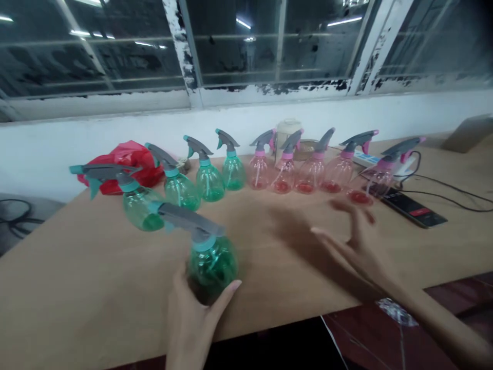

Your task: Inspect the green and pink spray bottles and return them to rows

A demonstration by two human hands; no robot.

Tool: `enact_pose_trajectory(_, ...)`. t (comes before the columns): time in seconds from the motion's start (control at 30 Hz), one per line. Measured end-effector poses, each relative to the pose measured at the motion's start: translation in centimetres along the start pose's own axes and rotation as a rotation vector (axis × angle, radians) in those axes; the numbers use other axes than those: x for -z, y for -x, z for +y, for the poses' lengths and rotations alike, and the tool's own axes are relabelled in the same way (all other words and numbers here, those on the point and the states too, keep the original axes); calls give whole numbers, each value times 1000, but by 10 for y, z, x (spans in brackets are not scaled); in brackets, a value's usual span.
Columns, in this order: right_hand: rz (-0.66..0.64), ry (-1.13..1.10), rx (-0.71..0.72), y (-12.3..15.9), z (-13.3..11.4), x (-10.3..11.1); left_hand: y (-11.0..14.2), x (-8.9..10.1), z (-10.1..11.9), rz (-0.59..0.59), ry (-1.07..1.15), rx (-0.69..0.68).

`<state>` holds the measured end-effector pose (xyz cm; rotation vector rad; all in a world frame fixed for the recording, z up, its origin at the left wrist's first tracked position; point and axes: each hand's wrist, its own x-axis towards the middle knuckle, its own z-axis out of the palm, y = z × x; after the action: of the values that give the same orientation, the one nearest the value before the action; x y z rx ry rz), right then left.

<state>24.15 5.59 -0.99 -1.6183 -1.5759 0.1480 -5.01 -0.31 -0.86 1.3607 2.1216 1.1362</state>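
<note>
My left hand (196, 313) grips a green spray bottle (213, 262) low on its round body, near the front of the table. Its grey and teal trigger head points left. Empty, with fingers apart, my right hand (356, 241) hovers over the table in front of the pink bottles. Green spray bottles stand in a curved row at the left, the nearest being a green spray bottle (142, 205) with its nozzle to the left. Several pink spray bottles continue the row rightward, ending at a pink spray bottle (375, 180) with its nozzle to the right.
A phone (414, 206) lies at the right beside black cables and a white power strip (365, 160). Behind the green bottles is a crumpled red plastic bag (133, 159). A cardboard box (468, 132) sits at the far right. Windows and a white wall back the wooden table (96, 277).
</note>
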Motion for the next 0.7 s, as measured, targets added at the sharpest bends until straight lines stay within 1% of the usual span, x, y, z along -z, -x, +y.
enact_pose_trajectory(0.07, -326, -257, 135, 11, -32, -12, 4, -6, 3, -50, 6, -12)
enact_pose_trajectory(0.1, -450, -382, 185, 14, -45, -17, 7, -10, 4, -78, 8, -40)
enact_pose_trajectory(0.13, -526, -484, 194, 15, -57, -22, 9, -14, 5, -105, 5, -76)
enact_pose_trajectory(0.2, -562, -617, 160, 11, -76, -29, 15, -21, 9, -176, -1, -152)
enact_pose_trajectory(0.3, -620, -815, 98, -2, -97, -30, 19, -25, 18, -326, -28, -267)
enact_pose_trajectory(0.37, -676, -929, 78, -11, -106, -27, 19, -23, 25, -406, -46, -325)
enact_pose_trajectory(0.47, -691, -1021, 65, -21, -114, -27, 16, -13, 39, -504, -73, -412)
enact_pose_trajectory(0.57, -694, -1151, 1, -29, -116, -37, 13, -3, 51, -551, -117, -467)
enact_pose_trajectory(0.63, -716, -1250, -92, -35, -115, -47, 10, 2, 57, -542, -141, -483)
enact_pose_trajectory(0.7, -773, -1337, -203, -41, -112, -58, 5, 7, 58, -555, -149, -493)
